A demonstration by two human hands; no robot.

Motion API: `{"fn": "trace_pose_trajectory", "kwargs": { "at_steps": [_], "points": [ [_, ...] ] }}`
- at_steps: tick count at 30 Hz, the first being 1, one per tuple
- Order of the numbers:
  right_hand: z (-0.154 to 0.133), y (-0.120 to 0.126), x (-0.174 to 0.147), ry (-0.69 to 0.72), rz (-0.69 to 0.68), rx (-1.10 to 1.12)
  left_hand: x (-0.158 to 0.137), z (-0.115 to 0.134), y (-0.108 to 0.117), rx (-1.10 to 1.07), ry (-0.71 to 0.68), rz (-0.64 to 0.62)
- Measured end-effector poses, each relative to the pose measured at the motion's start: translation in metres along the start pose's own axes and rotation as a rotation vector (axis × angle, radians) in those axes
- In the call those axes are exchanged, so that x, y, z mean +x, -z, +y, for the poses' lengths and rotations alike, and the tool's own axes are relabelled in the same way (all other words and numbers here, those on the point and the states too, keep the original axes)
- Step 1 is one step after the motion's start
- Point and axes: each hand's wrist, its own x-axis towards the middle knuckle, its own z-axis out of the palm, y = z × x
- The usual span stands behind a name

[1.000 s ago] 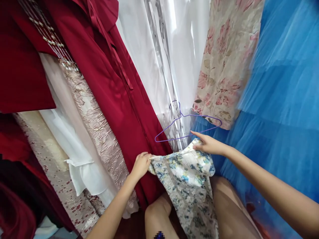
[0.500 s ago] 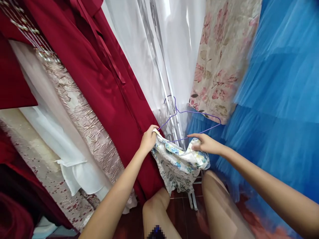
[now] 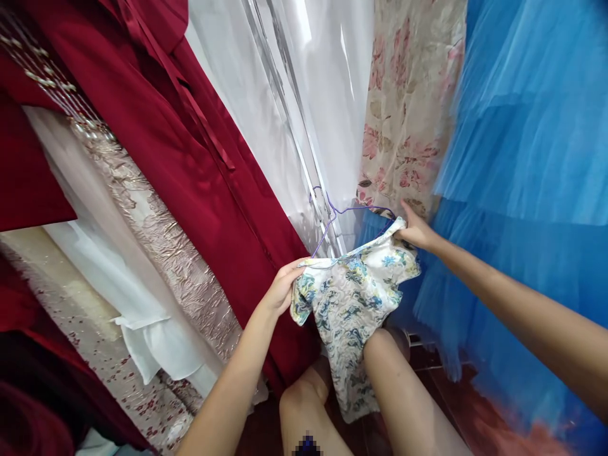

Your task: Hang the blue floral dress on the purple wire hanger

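Blue tulle dress (image 3: pixel 527 158) and red dress (image 3: pixel 228 190) either side of a floral top (image 3: pixel 351 291) and purple hanger (image 3: pixel 335 212)
The top hangs below the hanger, its upper edge hiding the hanger's lower part; the left hand (image 3: pixel 284 286) pinches that edge by the hanger's left end, the right hand (image 3: pixel 417 231) by its right.
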Motion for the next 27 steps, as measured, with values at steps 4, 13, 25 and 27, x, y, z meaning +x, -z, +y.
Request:
{"fn": "trace_pose_trajectory", "kwargs": {
  "at_steps": [4, 13, 25, 27],
  "points": [
    [-0.006, -0.008, 0.030, -0.018, -0.166, -0.110, 0.006, -0.012, -0.007, -0.132, 0.007, 0.140],
    [-0.010, -0.018, 0.042, -0.044, -0.068, -0.190, 0.015, -0.015, -0.006, -0.143, 0.029, 0.234],
    [-0.019, 0.003, 0.043, 0.087, -0.309, -0.203, 0.007, -0.002, 0.011, -0.178, 0.051, 0.266],
    [-0.026, 0.015, 0.036, 0.086, -0.363, -0.221, 0.009, 0.003, 0.022, -0.169, 0.029, 0.267]
  ]
}}
